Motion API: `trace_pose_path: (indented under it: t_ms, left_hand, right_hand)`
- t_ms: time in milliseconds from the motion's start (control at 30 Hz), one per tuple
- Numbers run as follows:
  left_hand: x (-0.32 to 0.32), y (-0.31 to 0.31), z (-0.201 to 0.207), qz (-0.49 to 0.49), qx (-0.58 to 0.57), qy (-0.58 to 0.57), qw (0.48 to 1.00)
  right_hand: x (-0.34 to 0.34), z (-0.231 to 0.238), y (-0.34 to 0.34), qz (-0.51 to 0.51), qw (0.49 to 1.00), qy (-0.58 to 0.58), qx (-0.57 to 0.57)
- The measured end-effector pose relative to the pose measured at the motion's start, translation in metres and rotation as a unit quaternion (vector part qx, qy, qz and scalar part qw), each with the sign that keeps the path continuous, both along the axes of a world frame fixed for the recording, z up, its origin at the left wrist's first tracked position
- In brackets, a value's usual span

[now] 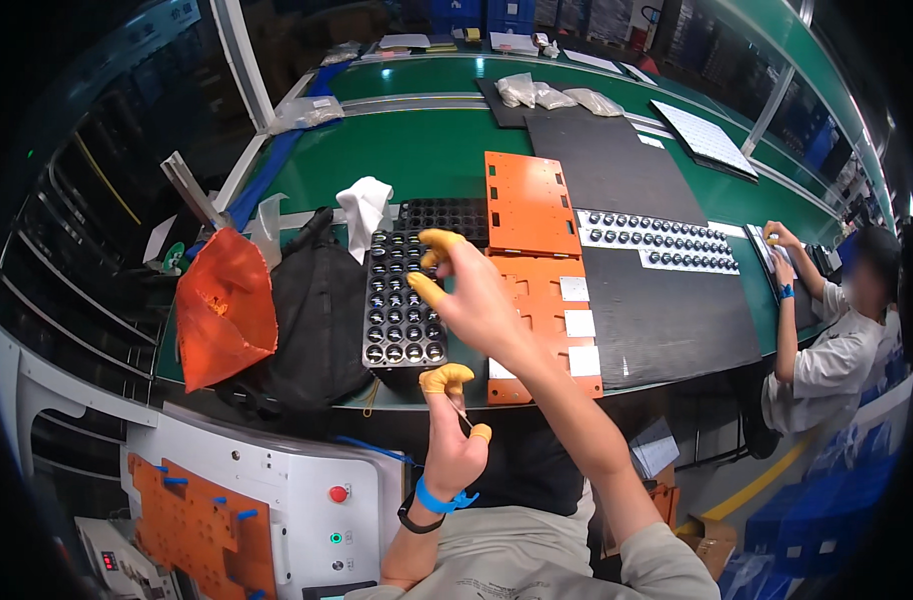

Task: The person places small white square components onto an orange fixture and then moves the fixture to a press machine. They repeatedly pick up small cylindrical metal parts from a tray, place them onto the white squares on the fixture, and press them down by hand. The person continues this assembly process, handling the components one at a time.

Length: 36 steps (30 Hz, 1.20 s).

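Observation:
My right hand (477, 305), with yellow finger cots, reaches over a black tray (370, 338) filled with rows of small round black parts with shiny tops. Its thumb and forefinger are apart, and nothing shows between them. Closer to me, in front of the tray's near edge, is my left hand (453, 435), also in yellow finger cots and with a blue band at the wrist. The left fingers are curled, and a thin, pale sliver shows between them and the thumb, too small to name. Behind the first tray lies another black tray (447, 212) with round pockets.
Orange plates (532, 205) lie right of the trays. Beyond them, white strips (637, 235) of round black parts rest on black mats (667, 320). Left are a black bag (317, 310), an orange bag (227, 310) and a white cloth (365, 205). A co-worker (827, 340) works at the right.

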<state>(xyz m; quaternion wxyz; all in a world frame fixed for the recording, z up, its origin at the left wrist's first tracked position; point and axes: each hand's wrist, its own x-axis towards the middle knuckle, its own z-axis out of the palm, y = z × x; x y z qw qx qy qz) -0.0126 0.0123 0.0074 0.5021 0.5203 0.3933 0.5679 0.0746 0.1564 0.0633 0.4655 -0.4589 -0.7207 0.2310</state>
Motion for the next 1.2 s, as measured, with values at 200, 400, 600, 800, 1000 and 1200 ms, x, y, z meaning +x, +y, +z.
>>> trace_pose_path:
  t_ms: [200,400,600,800,1000,1200]
  left_hand:
    - [-0.006,-0.005,-0.008,-0.026,-0.04,-0.066,0.997]
    - [-0.014,-0.008,-0.01,0.003,-0.014,-0.122,0.992]
    - [-0.021,-0.019,-0.011,0.016,-0.005,-0.048,0.999]
    - [-0.013,-0.012,0.0,0.029,0.006,-0.109,0.994]
    - [-0.016,-0.005,0.003,0.054,-0.001,-0.228,0.972]
    - [-0.015,0.001,0.006,0.001,-0.014,-0.235,0.972]
  right_hand:
    - [-0.04,-0.01,0.044,-0.049,0.99,-0.133,-0.006]
    - [-0.055,-0.007,0.06,-0.099,0.972,-0.21,0.017]
    - [-0.059,-0.002,0.071,-0.088,0.963,-0.255,0.006]
    - [-0.045,0.006,0.053,-0.07,0.987,-0.146,0.007]
    - [0.007,0.027,-0.03,0.067,0.983,0.138,-0.102]
    - [0.069,0.0,-0.097,0.139,0.971,0.184,-0.068]
